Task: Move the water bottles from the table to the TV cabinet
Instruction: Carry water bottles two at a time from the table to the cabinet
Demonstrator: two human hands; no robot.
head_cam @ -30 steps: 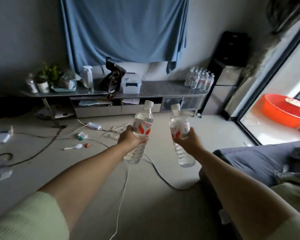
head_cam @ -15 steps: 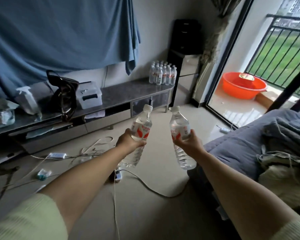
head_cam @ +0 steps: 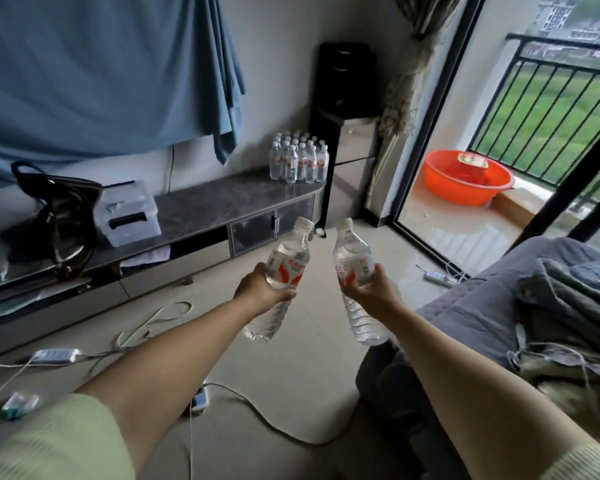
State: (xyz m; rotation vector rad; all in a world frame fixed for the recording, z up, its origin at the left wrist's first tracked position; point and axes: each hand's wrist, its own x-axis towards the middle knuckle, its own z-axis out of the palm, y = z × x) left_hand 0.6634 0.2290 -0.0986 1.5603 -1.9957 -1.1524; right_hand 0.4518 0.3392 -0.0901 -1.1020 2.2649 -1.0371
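Observation:
My left hand (head_cam: 261, 289) grips a clear water bottle (head_cam: 284, 268) with a red and white label and a white cap, tilted slightly right. My right hand (head_cam: 374, 292) grips a second, matching water bottle (head_cam: 352, 261), tilted slightly left. Both are held out in front of me over the floor, a small gap between them. The long dark-topped TV cabinet (head_cam: 222, 199) runs along the wall ahead. Several more water bottles (head_cam: 298, 162) stand packed together at its right end.
On the cabinet sit a black handbag (head_cam: 59, 216) and a white box (head_cam: 129, 216). Cables and a power strip (head_cam: 201, 398) lie on the floor. A grey sofa with blankets (head_cam: 520, 306) is at my right. An orange basin (head_cam: 468, 176) sits past the glass door.
The view has swung right and moved nearer the cabinet; its right end with the bottles now looks bigger and closer. Both hands hold their bottles as before.

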